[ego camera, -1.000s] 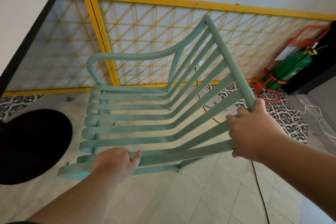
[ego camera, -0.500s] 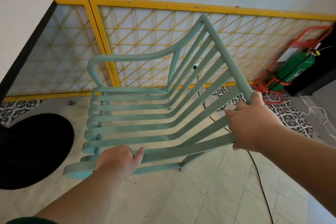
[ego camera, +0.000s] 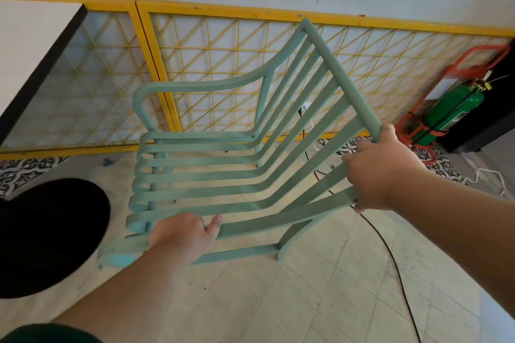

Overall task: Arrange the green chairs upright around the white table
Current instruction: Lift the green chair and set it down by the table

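Observation:
A pale green slatted chair point(ego camera: 223, 175) with armrests fills the middle of the view, upright, its seat facing left and its back leaning right. My left hand point(ego camera: 184, 234) grips the nearest seat slat close to the seat's front edge. My right hand point(ego camera: 376, 170) is closed around the top rail of the chair back at its near end. The white table point(ego camera: 30, 44) with a black edge shows at the upper left; its round black base point(ego camera: 47, 231) lies on the floor just left of the chair.
A yellow-framed lattice panel point(ego camera: 217, 58) runs along the wall behind the chair. A green fire extinguisher point(ego camera: 457, 114) in a red stand leans at the right. A black cable point(ego camera: 390, 259) and a white cable cross the tiled floor on the right.
The chair has shifted slightly down and right in view with both hands still gripping it; the table base now appears closer to the chair's front.

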`<move>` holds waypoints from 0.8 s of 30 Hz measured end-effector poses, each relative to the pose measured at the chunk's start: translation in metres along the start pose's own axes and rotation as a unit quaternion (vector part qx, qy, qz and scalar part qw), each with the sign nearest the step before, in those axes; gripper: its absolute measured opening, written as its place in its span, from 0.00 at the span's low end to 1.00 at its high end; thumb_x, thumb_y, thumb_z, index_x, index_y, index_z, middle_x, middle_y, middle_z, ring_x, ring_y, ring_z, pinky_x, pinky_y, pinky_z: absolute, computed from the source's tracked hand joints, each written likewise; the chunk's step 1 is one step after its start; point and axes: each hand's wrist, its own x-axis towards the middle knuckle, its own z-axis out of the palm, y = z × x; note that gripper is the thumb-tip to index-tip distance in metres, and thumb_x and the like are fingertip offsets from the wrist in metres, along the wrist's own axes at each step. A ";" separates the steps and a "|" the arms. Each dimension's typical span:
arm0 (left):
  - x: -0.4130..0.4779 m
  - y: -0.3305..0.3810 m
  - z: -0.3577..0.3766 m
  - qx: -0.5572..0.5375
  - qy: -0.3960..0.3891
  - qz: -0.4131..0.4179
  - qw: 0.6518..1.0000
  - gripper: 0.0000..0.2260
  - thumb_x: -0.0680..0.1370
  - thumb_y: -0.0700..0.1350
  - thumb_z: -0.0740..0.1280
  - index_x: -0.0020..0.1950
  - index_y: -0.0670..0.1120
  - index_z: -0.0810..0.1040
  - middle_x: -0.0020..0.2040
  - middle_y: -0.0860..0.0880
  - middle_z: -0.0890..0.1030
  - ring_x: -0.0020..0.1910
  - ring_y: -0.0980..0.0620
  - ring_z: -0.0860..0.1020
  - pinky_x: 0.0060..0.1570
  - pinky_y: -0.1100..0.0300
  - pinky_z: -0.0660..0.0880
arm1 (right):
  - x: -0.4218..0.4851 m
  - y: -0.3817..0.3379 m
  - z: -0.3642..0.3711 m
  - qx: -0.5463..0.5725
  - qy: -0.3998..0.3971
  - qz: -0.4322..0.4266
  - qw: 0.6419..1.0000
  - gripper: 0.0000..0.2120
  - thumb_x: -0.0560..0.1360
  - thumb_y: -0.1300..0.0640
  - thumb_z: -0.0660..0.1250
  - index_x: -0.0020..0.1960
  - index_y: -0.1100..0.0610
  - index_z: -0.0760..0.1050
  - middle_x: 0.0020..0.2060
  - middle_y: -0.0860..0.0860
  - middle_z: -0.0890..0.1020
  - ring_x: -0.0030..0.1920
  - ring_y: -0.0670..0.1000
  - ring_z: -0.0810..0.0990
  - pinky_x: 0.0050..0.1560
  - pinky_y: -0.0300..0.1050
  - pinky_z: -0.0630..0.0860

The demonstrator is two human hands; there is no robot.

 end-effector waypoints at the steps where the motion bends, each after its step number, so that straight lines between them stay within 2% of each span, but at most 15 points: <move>1: 0.001 0.000 0.000 -0.002 0.000 -0.001 1.000 0.37 0.77 0.71 0.41 0.34 0.48 0.79 0.32 0.50 0.79 0.34 0.50 0.77 0.37 0.55 0.75 | 0.002 0.000 0.002 0.000 0.002 0.003 1.000 0.26 0.68 0.27 0.68 0.57 0.43 0.80 0.48 0.40 0.76 0.55 0.50 0.72 0.61 0.68 0.59; 3: -0.002 -0.001 -0.002 -0.010 -0.004 0.007 1.000 0.37 0.77 0.71 0.40 0.34 0.48 0.79 0.33 0.50 0.79 0.34 0.50 0.77 0.37 0.55 0.74 | 0.003 0.000 0.006 -0.005 0.006 0.005 1.000 0.26 0.68 0.26 0.67 0.56 0.43 0.80 0.47 0.40 0.76 0.54 0.50 0.73 0.61 0.68 0.60; 5: -0.007 -0.003 -0.005 -0.027 0.004 0.024 0.999 0.37 0.76 0.72 0.38 0.38 0.50 0.78 0.37 0.52 0.80 0.40 0.51 0.78 0.42 0.53 0.73 | 0.003 0.001 0.008 -0.011 0.007 0.009 1.000 0.26 0.68 0.26 0.67 0.56 0.43 0.80 0.47 0.40 0.76 0.54 0.50 0.73 0.61 0.69 0.59; 7: -0.019 -0.005 -0.010 -0.076 0.009 0.040 0.996 0.32 0.78 0.70 0.43 0.51 0.52 0.79 0.51 0.53 0.81 0.55 0.49 0.78 0.55 0.50 0.70 | 0.004 0.002 0.008 -0.009 0.008 0.014 1.000 0.27 0.68 0.26 0.67 0.57 0.43 0.79 0.47 0.40 0.76 0.55 0.51 0.73 0.63 0.71 0.59; 9: -0.046 -0.010 -0.020 -0.163 0.032 0.028 0.986 0.24 0.82 0.63 0.53 0.67 0.51 0.76 0.65 0.50 0.79 0.66 0.47 0.74 0.66 0.48 0.67 | 0.000 0.002 0.003 0.003 0.001 0.017 1.000 0.27 0.67 0.27 0.68 0.57 0.44 0.79 0.45 0.41 0.77 0.56 0.51 0.74 0.66 0.73 0.57; 12: -0.099 -0.025 -0.062 -0.234 0.112 0.012 0.966 0.23 0.83 0.57 0.56 0.75 0.49 0.71 0.71 0.47 0.75 0.70 0.45 0.72 0.70 0.49 0.68 | -0.008 0.002 -0.007 0.024 0.006 0.022 0.999 0.29 0.65 0.26 0.69 0.57 0.45 0.79 0.42 0.42 0.76 0.57 0.52 0.74 0.68 0.73 0.54; 14: -0.134 -0.037 -0.101 -0.237 0.114 0.010 0.965 0.23 0.83 0.55 0.57 0.77 0.48 0.68 0.74 0.46 0.73 0.72 0.43 0.70 0.70 0.49 0.68 | -0.023 0.002 -0.015 0.076 0.008 0.022 0.997 0.31 0.67 0.24 0.65 0.59 0.45 0.80 0.47 0.43 0.78 0.64 0.53 0.73 0.70 0.72 0.53; 16: -0.172 -0.056 -0.142 -0.224 0.102 -0.007 0.969 0.24 0.83 0.55 0.58 0.78 0.51 0.66 0.74 0.46 0.72 0.71 0.42 0.71 0.68 0.47 0.70 | -0.042 -0.001 -0.025 0.150 0.043 0.019 0.988 0.34 0.72 0.26 0.59 0.67 0.47 0.76 0.63 0.47 0.78 0.75 0.56 0.64 0.73 0.69 0.51; 18: -0.202 -0.074 -0.176 -0.196 0.113 -0.013 0.974 0.23 0.81 0.56 0.59 0.76 0.53 0.67 0.72 0.47 0.73 0.70 0.42 0.72 0.66 0.45 0.72 | -0.066 -0.003 -0.043 0.271 0.114 0.040 0.955 0.31 0.78 0.34 0.56 0.74 0.52 0.69 0.73 0.50 0.72 0.79 0.56 0.58 0.75 0.66 0.52; 20: -0.232 -0.089 -0.207 -0.184 0.130 -0.016 0.974 0.23 0.79 0.57 0.58 0.74 0.54 0.70 0.71 0.48 0.75 0.69 0.42 0.72 0.65 0.44 0.73 | -0.103 -0.005 -0.071 0.394 0.188 0.054 0.898 0.31 0.81 0.40 0.55 0.78 0.55 0.64 0.74 0.54 0.71 0.79 0.57 0.60 0.76 0.62 0.55; 22: -0.262 -0.095 -0.231 -0.194 0.144 0.004 0.970 0.25 0.78 0.58 0.56 0.73 0.53 0.71 0.70 0.48 0.76 0.69 0.43 0.73 0.66 0.44 0.73 | -0.147 -0.007 -0.099 0.456 0.229 0.060 0.858 0.32 0.82 0.41 0.54 0.80 0.57 0.60 0.75 0.57 0.70 0.78 0.58 0.61 0.77 0.59 0.57; 24: -0.285 -0.095 -0.252 -0.203 0.162 0.017 0.965 0.22 0.79 0.56 0.57 0.72 0.53 0.71 0.70 0.48 0.76 0.70 0.45 0.72 0.66 0.44 0.72 | -0.187 -0.008 -0.122 0.482 0.255 0.065 0.836 0.32 0.82 0.41 0.56 0.80 0.57 0.58 0.74 0.57 0.70 0.77 0.59 0.63 0.76 0.57 0.59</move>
